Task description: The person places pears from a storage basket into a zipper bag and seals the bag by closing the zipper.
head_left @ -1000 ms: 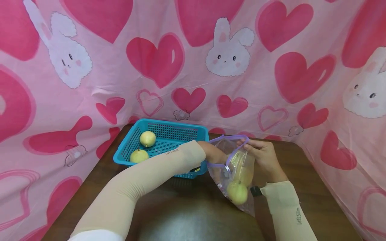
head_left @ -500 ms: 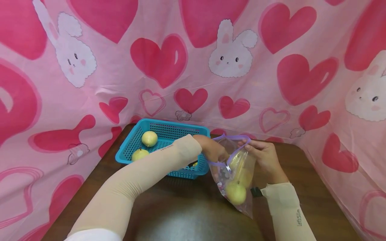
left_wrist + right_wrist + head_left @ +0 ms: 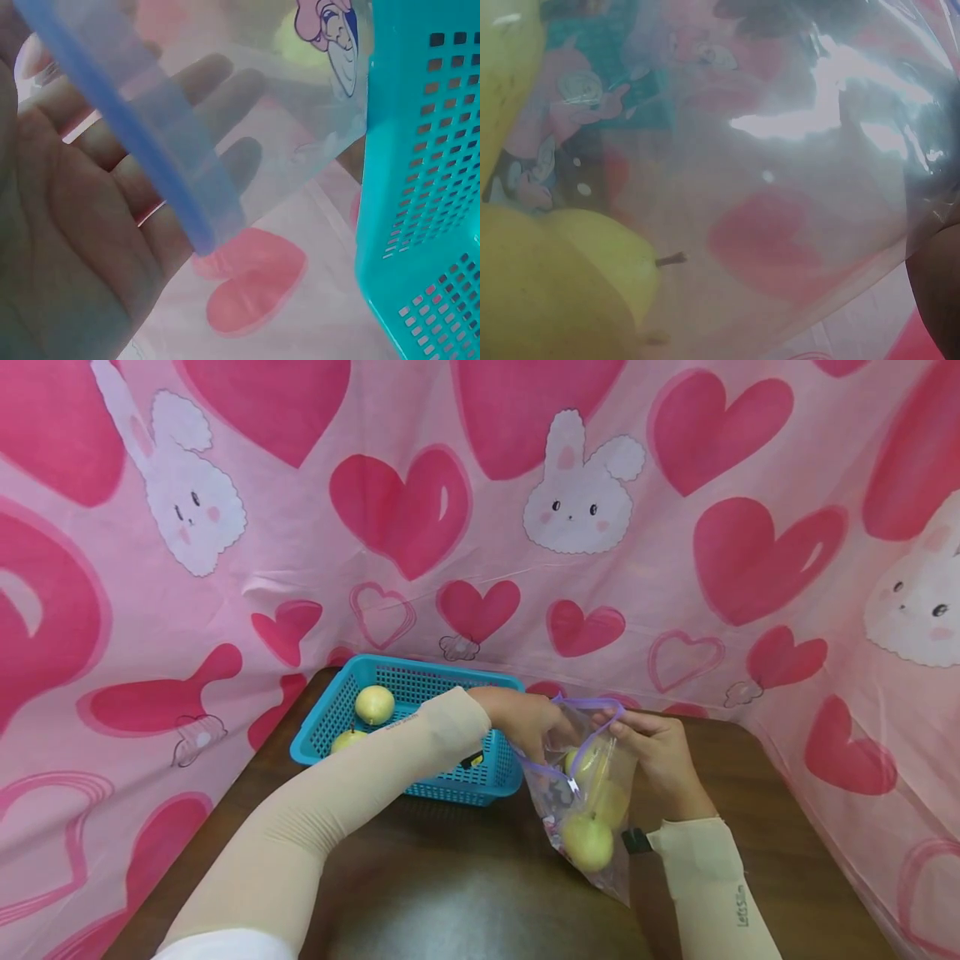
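Note:
My left hand (image 3: 522,717) reaches into the mouth of a clear plastic zip bag (image 3: 551,814) with a purple-blue rim. In the left wrist view that hand (image 3: 82,202) has its fingers extended, showing through the bag's film, and nothing in its palm. The right hand (image 3: 660,756) pinches the bag's rim at the right side. Inside the bag lie several yellow-green pears (image 3: 588,842); the right wrist view shows one pear (image 3: 604,251) with its stem through the film. Two more pears, one at the back (image 3: 374,704), sit in the blue basket (image 3: 315,727).
The perforated basket stands at the left back of the dark wooden table (image 3: 450,893), close beside the bag. A pink cloth (image 3: 480,568) printed with hearts and rabbits hangs behind and around the table. A zip slider (image 3: 573,785) sits on the bag's near rim.
My left hand has drawn back slightly up and left in the bag's mouth. The right hand keeps its grip on the rim. The head view has shifted slightly.

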Motion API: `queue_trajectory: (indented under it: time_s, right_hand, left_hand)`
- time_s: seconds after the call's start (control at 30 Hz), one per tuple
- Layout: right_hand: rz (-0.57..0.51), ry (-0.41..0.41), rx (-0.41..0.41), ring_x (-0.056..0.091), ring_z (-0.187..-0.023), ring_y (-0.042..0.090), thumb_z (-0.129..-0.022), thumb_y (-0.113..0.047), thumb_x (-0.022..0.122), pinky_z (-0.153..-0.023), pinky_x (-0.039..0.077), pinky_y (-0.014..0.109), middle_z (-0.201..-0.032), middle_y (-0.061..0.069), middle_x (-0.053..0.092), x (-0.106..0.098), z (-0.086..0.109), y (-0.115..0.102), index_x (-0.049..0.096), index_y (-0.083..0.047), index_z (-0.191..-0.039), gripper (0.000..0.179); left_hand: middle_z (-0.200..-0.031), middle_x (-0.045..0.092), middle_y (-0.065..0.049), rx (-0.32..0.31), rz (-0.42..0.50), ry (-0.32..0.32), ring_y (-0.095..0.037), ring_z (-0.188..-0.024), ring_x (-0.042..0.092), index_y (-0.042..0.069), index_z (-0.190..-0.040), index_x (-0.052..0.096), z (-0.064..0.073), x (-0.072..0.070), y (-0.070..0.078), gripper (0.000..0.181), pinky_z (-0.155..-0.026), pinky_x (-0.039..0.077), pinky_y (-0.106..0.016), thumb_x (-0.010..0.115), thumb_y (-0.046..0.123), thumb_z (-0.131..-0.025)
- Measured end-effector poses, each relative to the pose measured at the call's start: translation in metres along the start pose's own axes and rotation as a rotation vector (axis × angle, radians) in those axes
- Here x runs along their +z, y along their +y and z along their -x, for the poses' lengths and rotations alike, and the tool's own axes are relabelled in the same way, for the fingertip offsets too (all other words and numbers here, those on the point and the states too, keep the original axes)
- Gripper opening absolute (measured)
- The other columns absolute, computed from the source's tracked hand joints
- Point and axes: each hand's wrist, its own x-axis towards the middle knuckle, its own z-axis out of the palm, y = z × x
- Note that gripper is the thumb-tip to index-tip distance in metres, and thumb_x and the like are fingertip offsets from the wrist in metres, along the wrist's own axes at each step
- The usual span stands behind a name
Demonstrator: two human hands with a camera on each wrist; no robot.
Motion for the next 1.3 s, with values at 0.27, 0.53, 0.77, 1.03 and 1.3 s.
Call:
queue_trajectory:
  time_s: [0.27,0.53,0.77,1.03,1.3]
  right_hand:
    - [-0.009,0.005,0.008,0.069,-0.097,0.022,-0.092,0.004,0.062,-0.084,0.053,0.030,-0.100,0.010,0.073,0.002,0.001,0.000,0.064,0.014,-0.112,0.023]
    - [-0.011,0.004,-0.001,0.069,-0.098,0.021,-0.092,0.005,0.062,-0.086,0.052,0.031,-0.100,0.010,0.073,0.002,0.001,0.000,0.064,0.015,-0.112,0.023]
    - [-0.069,0.017,-0.008,0.070,-0.094,0.025,-0.091,0.007,0.062,-0.084,0.052,0.032,-0.099,0.011,0.073,0.003,0.003,0.000,0.065,0.015,-0.110,0.021]
    - [-0.054,0.004,-0.031,0.069,-0.097,0.021,-0.091,0.008,0.061,-0.084,0.053,0.030,-0.100,0.009,0.073,0.003,0.003,0.001,0.065,0.014,-0.111,0.021]
    - [-0.083,0.001,-0.016,0.069,-0.097,0.022,-0.091,0.009,0.060,-0.084,0.052,0.032,-0.101,0.009,0.073,0.001,0.003,0.001,0.066,0.012,-0.113,0.022]
  left_hand:
    - [-0.121,0.064,0.007,0.014,0.041,0.063,-0.007,-0.105,0.060,0.019,-0.136,0.059,0.007,-0.002,-0.003,0.065,-0.078,0.053,-0.023,0.082,0.037,-0.078]
    - [-0.125,0.063,0.007,0.021,0.064,0.086,-0.006,-0.107,0.061,0.019,-0.137,0.058,0.013,-0.003,-0.003,0.068,-0.081,0.053,-0.024,0.080,0.044,-0.078]
    - [-0.124,0.064,0.006,0.005,0.016,0.109,-0.007,-0.104,0.061,0.020,-0.137,0.058,0.023,-0.002,-0.004,0.068,-0.079,0.054,-0.026,0.076,0.051,-0.079]
    - [-0.122,0.065,0.002,0.065,0.044,0.150,-0.005,-0.098,0.063,0.014,-0.133,0.061,0.033,-0.003,-0.008,0.059,-0.078,0.053,-0.023,0.076,0.042,-0.083]
    - [-0.124,0.065,-0.001,0.050,0.096,0.216,-0.008,-0.099,0.064,0.013,-0.132,0.062,0.048,-0.006,-0.010,0.060,-0.076,0.053,-0.022,0.076,0.044,-0.082]
